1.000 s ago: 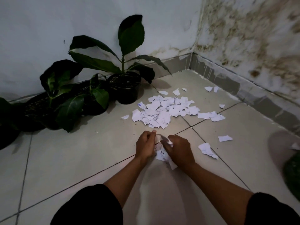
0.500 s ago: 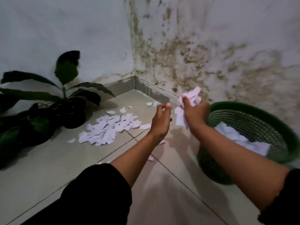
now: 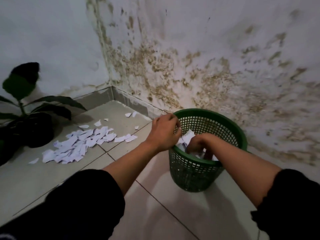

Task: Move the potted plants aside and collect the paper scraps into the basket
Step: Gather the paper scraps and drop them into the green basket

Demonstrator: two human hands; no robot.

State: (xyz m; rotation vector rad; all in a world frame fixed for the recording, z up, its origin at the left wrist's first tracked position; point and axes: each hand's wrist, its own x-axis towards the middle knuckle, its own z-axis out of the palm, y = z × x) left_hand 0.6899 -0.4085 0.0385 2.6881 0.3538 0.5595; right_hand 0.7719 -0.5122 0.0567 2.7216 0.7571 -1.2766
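A green mesh basket [image 3: 223, 122] stands on the tiled floor against the stained wall, with white paper scraps [image 3: 187, 137] inside it. My right hand [image 3: 199, 144] is down inside the basket, its fingers curled into the scraps, so its grip is hidden. My left hand [image 3: 164, 134] hovers over the basket's left rim with bent fingers and nothing visibly held. A pile of loose paper scraps [image 3: 78, 144] lies on the floor to the left. A dark potted plant [image 3: 36, 130] stands beside that pile near the left wall.
A few stray scraps [image 3: 129, 114] lie near the room's corner, by the grey skirting [image 3: 138, 104]. Two walls meet behind the pile. More dark leaves [image 3: 3, 153] show at the left edge. Bare tile [image 3: 164, 213] lies between my arms.
My view and both hands have swung right from the floor pile to the basket. The right hand, which held scraps in the air, is now lowered into the basket; the left has reached the rim.
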